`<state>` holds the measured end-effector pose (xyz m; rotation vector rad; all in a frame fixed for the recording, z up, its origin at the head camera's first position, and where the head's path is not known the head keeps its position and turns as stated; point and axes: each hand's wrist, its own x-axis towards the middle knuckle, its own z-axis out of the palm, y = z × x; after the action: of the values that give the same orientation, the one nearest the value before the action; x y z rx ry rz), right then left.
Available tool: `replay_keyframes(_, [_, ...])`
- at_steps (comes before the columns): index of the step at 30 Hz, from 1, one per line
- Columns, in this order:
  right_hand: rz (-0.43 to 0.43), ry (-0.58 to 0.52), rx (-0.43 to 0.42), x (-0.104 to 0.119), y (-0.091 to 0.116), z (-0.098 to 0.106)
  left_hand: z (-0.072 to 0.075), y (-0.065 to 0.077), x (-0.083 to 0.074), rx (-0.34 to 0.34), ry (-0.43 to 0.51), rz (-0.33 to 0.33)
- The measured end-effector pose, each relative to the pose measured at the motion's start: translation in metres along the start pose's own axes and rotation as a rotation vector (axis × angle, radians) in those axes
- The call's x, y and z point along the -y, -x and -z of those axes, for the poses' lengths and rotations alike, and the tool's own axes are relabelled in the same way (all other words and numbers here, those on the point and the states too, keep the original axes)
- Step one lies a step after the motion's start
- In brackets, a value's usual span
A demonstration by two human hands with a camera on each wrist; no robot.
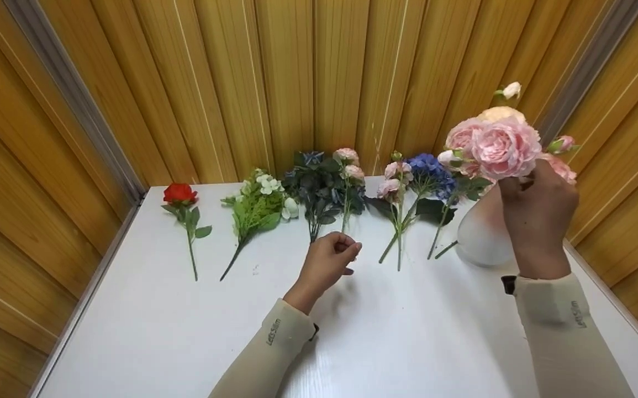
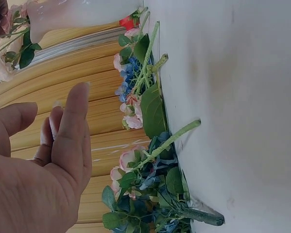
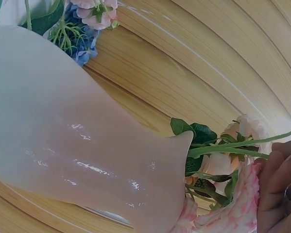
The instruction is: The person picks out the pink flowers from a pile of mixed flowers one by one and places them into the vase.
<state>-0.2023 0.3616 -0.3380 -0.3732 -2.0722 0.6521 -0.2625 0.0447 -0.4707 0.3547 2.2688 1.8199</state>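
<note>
My right hand [image 1: 539, 215] pinches a green stem [image 3: 237, 151] just above the mouth of a pink-and-white vase [image 3: 77, 131]. Pink flowers [image 1: 506, 146] and a cream bloom [image 1: 501, 114] cluster around those fingers, over the vase. In the right wrist view, the stem runs down into the vase mouth. My left hand [image 1: 328, 260] hovers above the white table, its fingers loosely bent with nothing in them. Closest to it in the head view are a dark blue-green bunch [image 1: 319, 188] and a pink flower stem [image 1: 346, 213].
A red rose [image 1: 179, 193] and a green-and-white spray [image 1: 255, 204] lie on the left of the white table [image 1: 186, 342]. Pink flowers [image 1: 393, 182] and a blue hydrangea [image 1: 432, 174] lie between the dark bunch and the vase. Wood-panelled walls [image 1: 285, 83] enclose the table.
</note>
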Motion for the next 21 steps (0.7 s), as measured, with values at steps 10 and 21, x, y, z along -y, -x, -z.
replay_keyframes(10, [-0.037,0.025,0.047,0.0010,0.0004,-0.0007,0.0005,0.0004,-0.0010,0.003,0.022,-0.012])
replay_keyframes(21, [0.001,-0.010,0.017,0.0018,0.0012,0.0008,0.0005,0.0008,0.0012,0.003,0.029,-0.024])
